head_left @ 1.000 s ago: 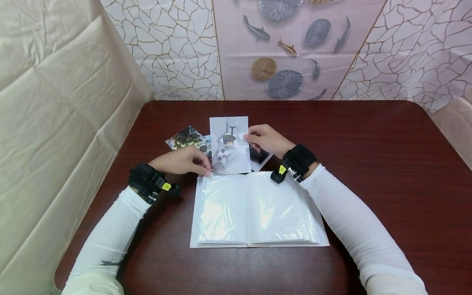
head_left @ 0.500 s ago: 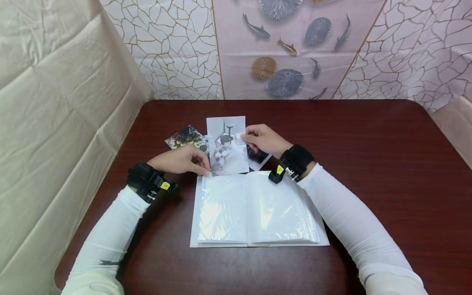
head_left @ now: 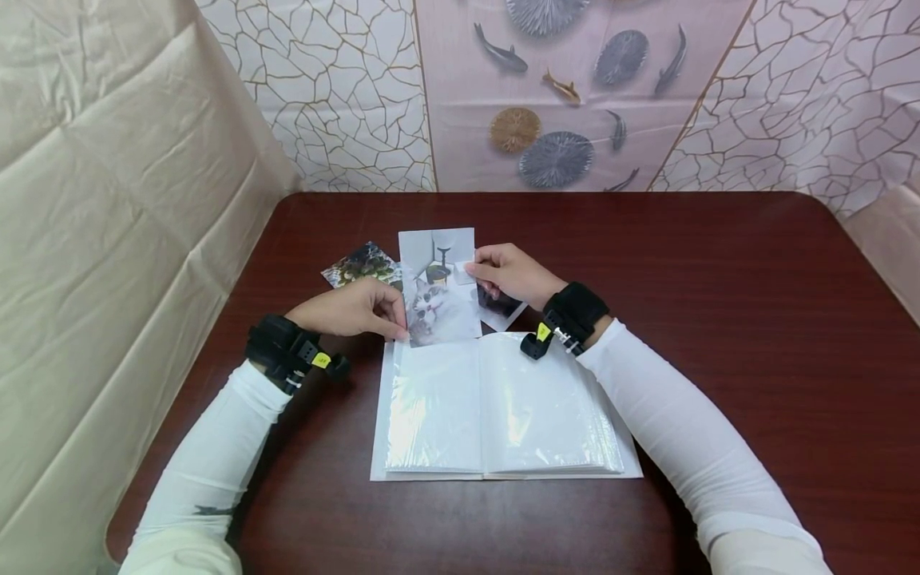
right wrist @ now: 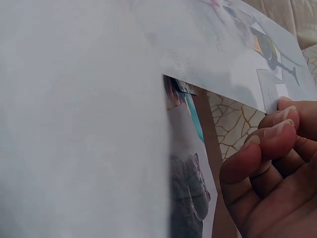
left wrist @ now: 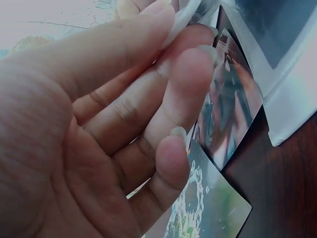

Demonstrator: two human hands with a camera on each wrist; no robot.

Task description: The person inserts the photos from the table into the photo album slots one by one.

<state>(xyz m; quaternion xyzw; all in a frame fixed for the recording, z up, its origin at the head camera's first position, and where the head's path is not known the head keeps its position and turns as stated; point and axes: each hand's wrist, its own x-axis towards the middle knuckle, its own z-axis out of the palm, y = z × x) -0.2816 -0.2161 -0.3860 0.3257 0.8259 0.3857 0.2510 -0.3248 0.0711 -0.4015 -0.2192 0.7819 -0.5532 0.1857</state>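
Note:
A photo album [head_left: 553, 407] lies open on the table, showing two glossy plastic sleeve pages. Above its left page stands a pale photo print [head_left: 438, 315] of a cat, its lower edge at the top of that page. My right hand [head_left: 513, 273] pinches the print by its right edge; the right wrist view shows thumb and fingers [right wrist: 280, 134] on that edge. At the upper left corner of the album, my left hand [head_left: 355, 310] pinches the edge of the plastic sleeve between thumb and forefinger, the other fingers [left wrist: 190, 74] loosely bent. Whether the print's lower edge is inside the sleeve cannot be told.
Behind the held print lie other photos: a colourful one [head_left: 364, 265] at the left and a dark one with a white border [head_left: 503, 310] at the right, both partly covered. A dark red-brown table [head_left: 719, 271] carries everything. A cream cloth [head_left: 129, 263] hangs at the left.
My right hand has carried the print slightly left, and its lower edge has come a little down toward the left page. My left hand has shifted only slightly, still at the album corner.

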